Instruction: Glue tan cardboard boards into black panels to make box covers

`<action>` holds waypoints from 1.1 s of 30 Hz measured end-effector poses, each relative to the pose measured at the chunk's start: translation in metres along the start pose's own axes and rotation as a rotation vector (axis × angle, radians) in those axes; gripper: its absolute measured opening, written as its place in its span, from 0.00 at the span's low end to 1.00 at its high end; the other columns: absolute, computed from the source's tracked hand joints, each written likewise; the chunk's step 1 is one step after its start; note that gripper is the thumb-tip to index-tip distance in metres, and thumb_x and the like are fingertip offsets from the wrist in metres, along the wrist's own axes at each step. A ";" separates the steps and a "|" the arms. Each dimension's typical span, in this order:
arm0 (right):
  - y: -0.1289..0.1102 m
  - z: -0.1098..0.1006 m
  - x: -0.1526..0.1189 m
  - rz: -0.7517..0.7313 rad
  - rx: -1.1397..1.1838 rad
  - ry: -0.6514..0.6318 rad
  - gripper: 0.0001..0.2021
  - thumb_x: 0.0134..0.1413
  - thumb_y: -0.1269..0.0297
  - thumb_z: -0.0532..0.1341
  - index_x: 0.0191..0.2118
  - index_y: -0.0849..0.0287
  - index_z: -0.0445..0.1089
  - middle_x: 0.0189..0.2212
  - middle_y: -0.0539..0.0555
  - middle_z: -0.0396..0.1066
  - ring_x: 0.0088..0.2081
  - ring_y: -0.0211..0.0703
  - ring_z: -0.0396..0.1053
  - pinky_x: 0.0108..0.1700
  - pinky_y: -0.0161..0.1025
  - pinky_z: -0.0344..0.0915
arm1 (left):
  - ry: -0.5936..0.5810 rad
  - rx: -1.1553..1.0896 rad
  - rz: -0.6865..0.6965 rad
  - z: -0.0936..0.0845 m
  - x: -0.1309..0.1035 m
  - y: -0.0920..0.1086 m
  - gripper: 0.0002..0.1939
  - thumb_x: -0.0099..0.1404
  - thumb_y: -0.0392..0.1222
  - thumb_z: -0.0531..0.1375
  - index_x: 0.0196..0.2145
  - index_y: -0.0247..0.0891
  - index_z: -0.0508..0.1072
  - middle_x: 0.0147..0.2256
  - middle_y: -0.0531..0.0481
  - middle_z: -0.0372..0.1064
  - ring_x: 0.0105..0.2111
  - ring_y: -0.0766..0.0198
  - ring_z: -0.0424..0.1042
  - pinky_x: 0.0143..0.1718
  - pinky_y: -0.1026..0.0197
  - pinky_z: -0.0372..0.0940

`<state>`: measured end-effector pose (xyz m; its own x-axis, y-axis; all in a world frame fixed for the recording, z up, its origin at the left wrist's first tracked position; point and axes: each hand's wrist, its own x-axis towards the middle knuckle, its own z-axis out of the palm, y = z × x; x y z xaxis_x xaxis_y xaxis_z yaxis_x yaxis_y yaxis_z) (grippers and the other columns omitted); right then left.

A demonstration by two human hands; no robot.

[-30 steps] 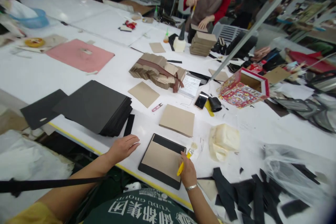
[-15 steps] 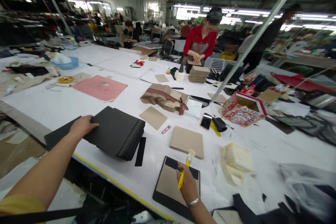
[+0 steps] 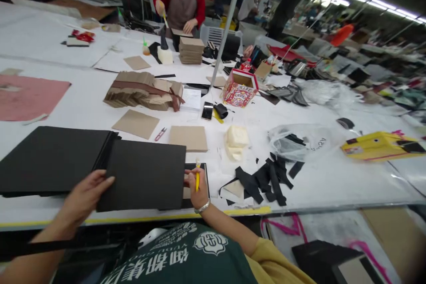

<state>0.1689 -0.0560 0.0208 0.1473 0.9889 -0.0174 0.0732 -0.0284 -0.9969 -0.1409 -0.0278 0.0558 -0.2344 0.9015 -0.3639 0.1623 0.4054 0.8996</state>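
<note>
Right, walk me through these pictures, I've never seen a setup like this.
There is no robot here: a person works with bare hands, and one camera worn on the head looks forward and down at them. The left hand holds a black sheet by its edge, beside a black stack. The right hand grips a yellow brush. On the white table also lie tan boards, a phone, a colourful box and black scraps. Across it, someone in red works too.
</note>
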 end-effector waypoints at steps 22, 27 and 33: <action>0.097 -0.107 0.020 0.022 -1.125 -0.311 0.17 0.57 0.54 0.52 0.48 0.59 0.60 0.34 0.58 0.69 0.34 0.46 0.69 0.34 0.38 0.61 | -0.095 0.920 0.061 0.164 0.013 -0.109 0.14 0.54 0.51 0.54 0.32 0.38 0.65 0.31 0.47 0.69 0.32 0.59 0.69 0.31 0.63 0.58; 0.068 -0.173 0.027 -0.159 -0.865 0.091 0.20 0.58 0.54 0.47 0.49 0.61 0.62 0.38 0.59 0.69 0.39 0.44 0.67 0.40 0.39 0.63 | -0.130 0.893 0.022 0.159 0.023 -0.124 0.16 0.51 0.53 0.55 0.31 0.38 0.65 0.31 0.47 0.70 0.33 0.57 0.70 0.33 0.61 0.61; 0.037 -0.239 0.074 0.003 -0.768 0.288 0.20 0.60 0.57 0.43 0.42 0.63 0.68 0.28 0.54 0.70 0.27 0.37 0.66 0.32 0.35 0.65 | -0.208 0.793 -0.028 0.153 0.032 -0.130 0.18 0.47 0.56 0.55 0.29 0.39 0.66 0.29 0.47 0.72 0.32 0.55 0.71 0.32 0.59 0.62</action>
<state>0.4182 -0.0186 0.0006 0.3886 0.9154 0.1051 0.7123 -0.2261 -0.6645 -0.0226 -0.0288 -0.1097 -0.0790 0.8674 -0.4912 0.8065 0.3453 0.4800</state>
